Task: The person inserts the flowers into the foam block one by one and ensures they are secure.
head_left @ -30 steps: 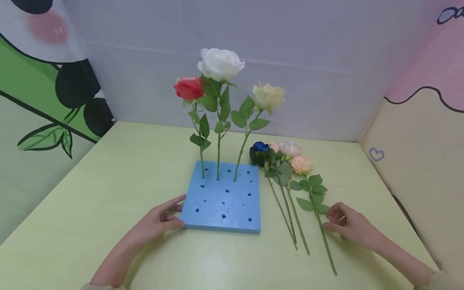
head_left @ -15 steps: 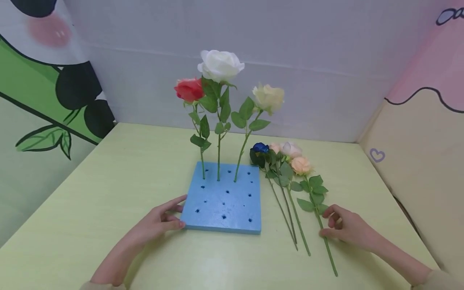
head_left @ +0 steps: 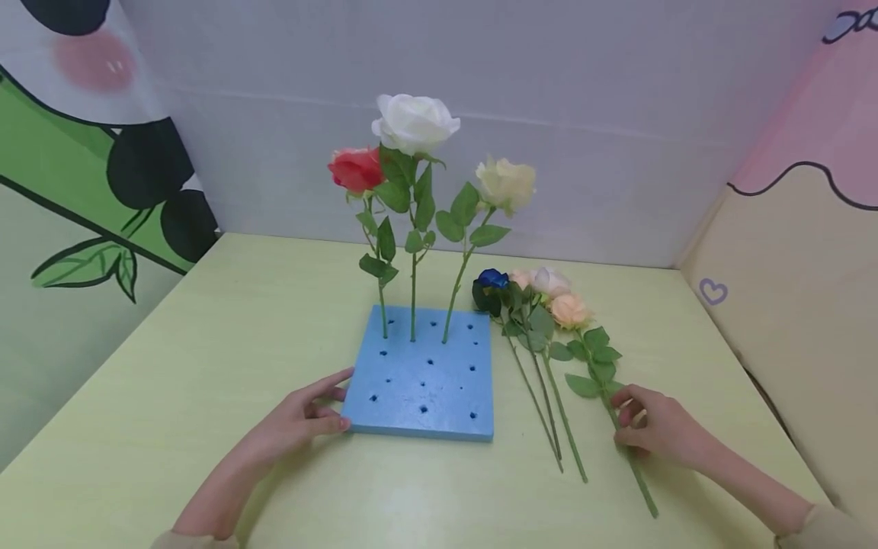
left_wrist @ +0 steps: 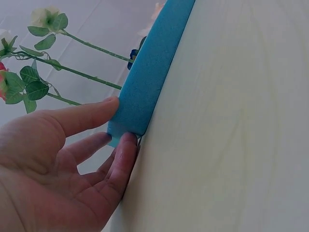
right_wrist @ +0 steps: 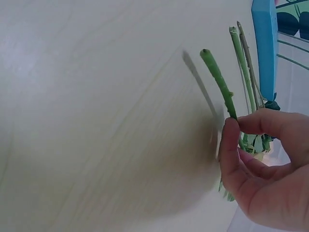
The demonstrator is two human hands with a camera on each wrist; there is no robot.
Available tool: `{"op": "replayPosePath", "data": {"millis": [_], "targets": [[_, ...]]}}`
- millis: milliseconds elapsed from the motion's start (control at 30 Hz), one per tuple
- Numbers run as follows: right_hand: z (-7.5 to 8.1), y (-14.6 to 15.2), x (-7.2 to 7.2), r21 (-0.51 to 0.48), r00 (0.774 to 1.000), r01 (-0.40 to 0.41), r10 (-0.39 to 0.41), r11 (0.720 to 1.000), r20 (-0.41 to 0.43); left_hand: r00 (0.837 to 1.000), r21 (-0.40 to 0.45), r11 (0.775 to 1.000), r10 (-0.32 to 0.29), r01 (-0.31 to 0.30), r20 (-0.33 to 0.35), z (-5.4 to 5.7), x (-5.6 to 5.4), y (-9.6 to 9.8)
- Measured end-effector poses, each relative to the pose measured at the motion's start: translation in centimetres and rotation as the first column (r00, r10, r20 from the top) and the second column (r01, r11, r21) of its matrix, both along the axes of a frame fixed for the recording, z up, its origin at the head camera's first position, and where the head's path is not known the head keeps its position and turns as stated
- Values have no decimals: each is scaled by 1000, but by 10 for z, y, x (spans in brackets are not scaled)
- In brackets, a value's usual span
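Note:
At the front left corner of a blue foam block (head_left: 411, 396) with holes, my left hand (head_left: 302, 419) touches its sides; thumb and index are nearly straight. In the left wrist view the thumb and fingertips rest against the block's corner. My right hand (head_left: 661, 427) pinches the green stem of a peach rose (head_left: 569, 311) between thumb and fingers. From the right wrist view, the stem's cut end (right_wrist: 205, 52) stands off the table above its shadow. A red rose (head_left: 357, 169), a white rose (head_left: 414, 123) and a cream rose (head_left: 506, 185) stand in the block's back holes.
Beside the block's right edge lie a blue rose (head_left: 492, 279), a pale pink rose (head_left: 550, 282) and another peach bloom (head_left: 520, 277), stems toward me. A grey-white wall (head_left: 583, 191) rises behind the pale yellow table (head_left: 206, 328), with printed panels at both sides.
My right fingers have closed on the peach rose's stem, and its lower end has swung right and lifted slightly. My left hand and the block have stayed in place.

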State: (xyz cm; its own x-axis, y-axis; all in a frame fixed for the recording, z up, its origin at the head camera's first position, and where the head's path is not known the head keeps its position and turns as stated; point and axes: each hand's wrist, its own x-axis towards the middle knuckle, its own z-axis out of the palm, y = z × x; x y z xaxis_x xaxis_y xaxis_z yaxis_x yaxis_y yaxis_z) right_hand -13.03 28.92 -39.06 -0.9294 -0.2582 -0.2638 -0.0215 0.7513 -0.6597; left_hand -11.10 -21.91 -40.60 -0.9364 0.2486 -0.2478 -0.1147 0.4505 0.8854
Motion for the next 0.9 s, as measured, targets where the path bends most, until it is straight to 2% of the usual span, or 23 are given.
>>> {"op": "replayPosePath", "data": {"millis": [167,400,567,767,900], "targets": [[1,7,-4,-96,995,-3,13,995,99,1000,-2,1000,-1,1,-10,2,1,0],[4,9,-5,-260,965,14,55,966,257,1000,-17,1000,16,-16,4,3,1,1],[5,11,-5,-319,956,34,62,947,286,1000,-27,1000,17,-17,4,3,1,1],[5,12,-3,-311,958,81,13,947,287,1000,-17,1000,15,-15,1,2,1,0],[6,12,-2,-319,963,82,7,944,270,1000,-3,1000,3,-3,-5,1,1,0]]}}
